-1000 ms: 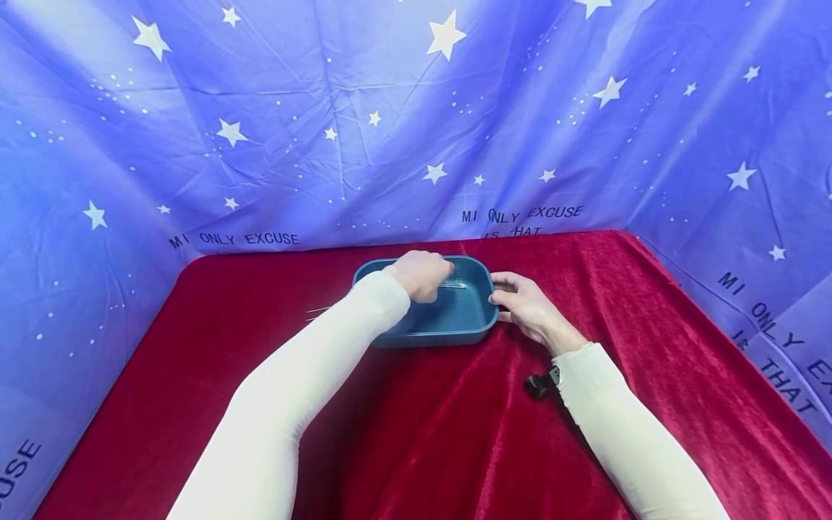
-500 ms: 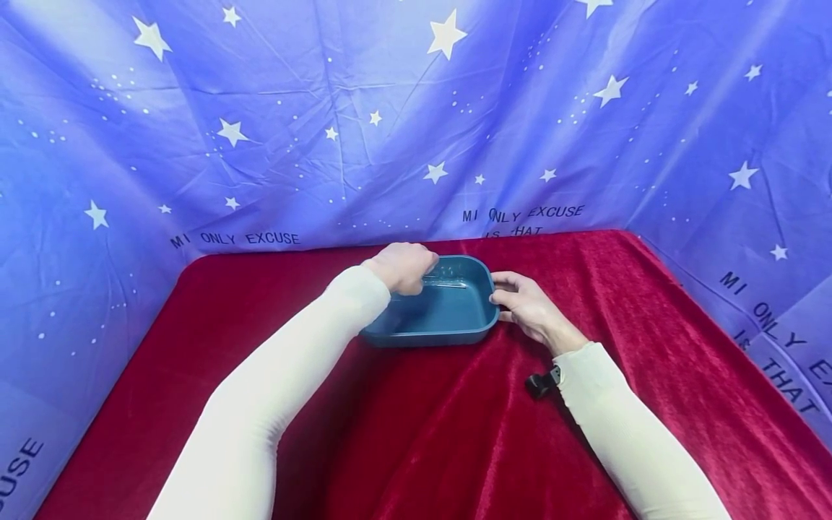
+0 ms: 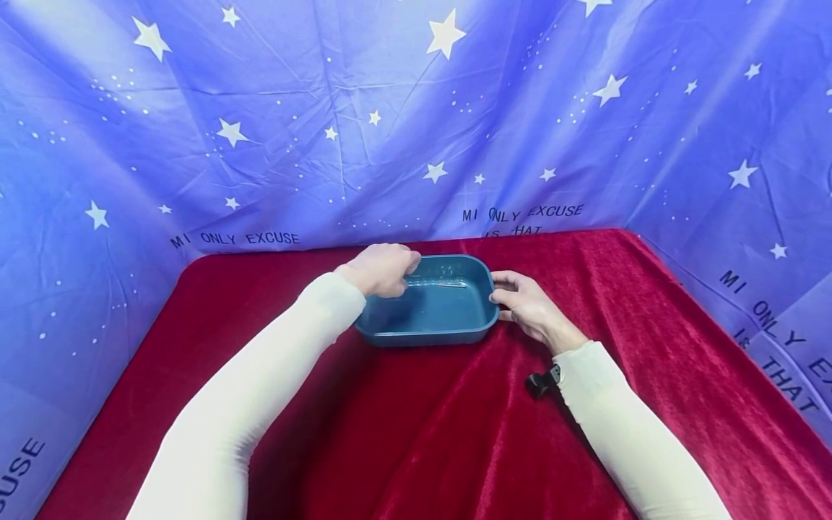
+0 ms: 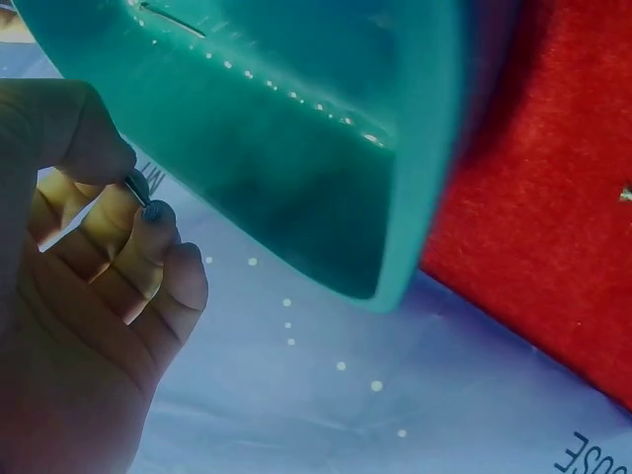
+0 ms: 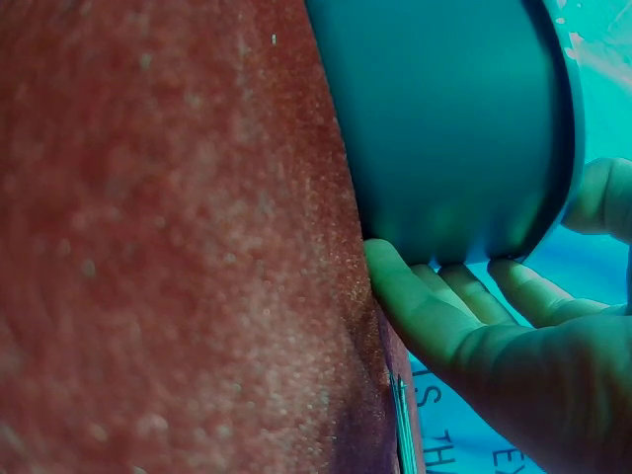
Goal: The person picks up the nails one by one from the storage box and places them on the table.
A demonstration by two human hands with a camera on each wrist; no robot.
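Observation:
A teal-blue plastic box [image 3: 425, 338] with rounded corners stands on red velvet. My left hand [image 3: 379, 270] is over its far left part. Thumb and index finger of this hand pinch a thin metal nail [image 4: 151, 209], whose textured head shows in the left wrist view; the rest is hidden by the fingers. Another thin metal nail [image 4: 174, 20] lies inside the box along the far wall. At the right end, my right hand [image 3: 529, 307] holds the box, thumb at the rim and fingers against the outer wall.
Two thin metal pieces [image 5: 403, 423] show below the right fingers in the right wrist view, by the cloth's edge. The red cloth [image 3: 416, 433] covers the table. A blue curtain [image 3: 292, 144] with stars hangs behind it. A black wrist mount [image 3: 541, 384] sits by the right sleeve.
My left hand has moved left over the box, uncovering more of its inside. The thin pieces seen left of the box are now behind the forearm. My right hand stays put.

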